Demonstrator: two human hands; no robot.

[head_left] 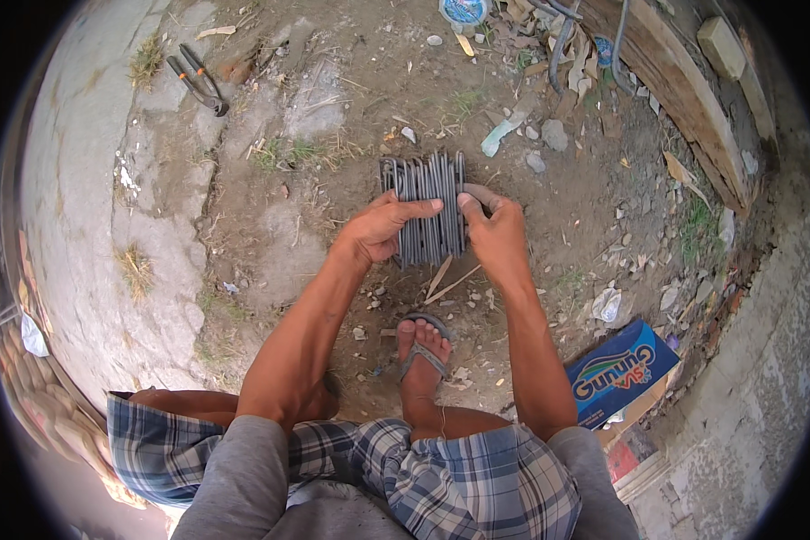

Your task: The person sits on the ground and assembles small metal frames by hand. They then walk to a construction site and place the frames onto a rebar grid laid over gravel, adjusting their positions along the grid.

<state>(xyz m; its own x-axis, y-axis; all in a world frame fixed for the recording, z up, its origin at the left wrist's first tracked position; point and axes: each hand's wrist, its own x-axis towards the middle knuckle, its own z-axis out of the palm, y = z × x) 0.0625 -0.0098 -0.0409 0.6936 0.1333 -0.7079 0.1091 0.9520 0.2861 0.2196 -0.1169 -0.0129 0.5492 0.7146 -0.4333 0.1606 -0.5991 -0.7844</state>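
A bundle of bent grey steel rods [430, 232], looking like rebar stirrups, lies between my hands with the rods side by side. My left hand [383, 223] is closed around its left side, the thumb lying across the top of the rods. At the right side, my right hand [496, 232] pinches the bundle's edge between thumb and curled fingers. The fingertips under the bundle are hidden. Below the rods stands my foot in a grey flip-flop [426, 349].
Pincers with orange-marked handles [197, 83] lie at the far left on the dirt. A blue cardboard box [623, 373] sits near my right arm. Wooden planks [693, 99] and bent rods [562, 49] are at the far right. Sacks [49, 409] are stacked at left.
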